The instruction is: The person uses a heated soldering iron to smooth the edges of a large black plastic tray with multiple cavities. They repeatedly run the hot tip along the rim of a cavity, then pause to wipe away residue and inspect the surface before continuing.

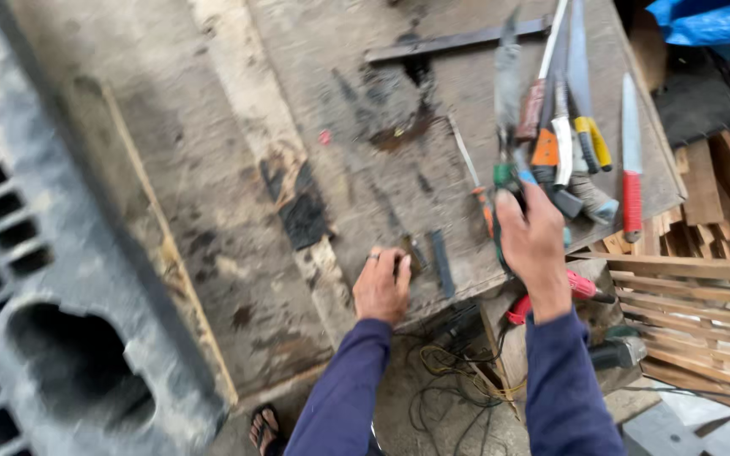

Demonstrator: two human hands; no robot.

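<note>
While I look down from my head camera, my left hand (382,285) rests knuckles-up on the worn wooden bench (238,169), fingers curled loosely beside a small dark flat bar (441,263), gripping nothing I can see. My right hand (534,241) is clasped around green-handled shears (505,127), just beside a heap of knives (572,127). A red-handled knife (631,169) lies apart.

Tools (563,135) lie clustered on the workbench (238,169), right of a flat bar (458,40) at its far edge.
</note>
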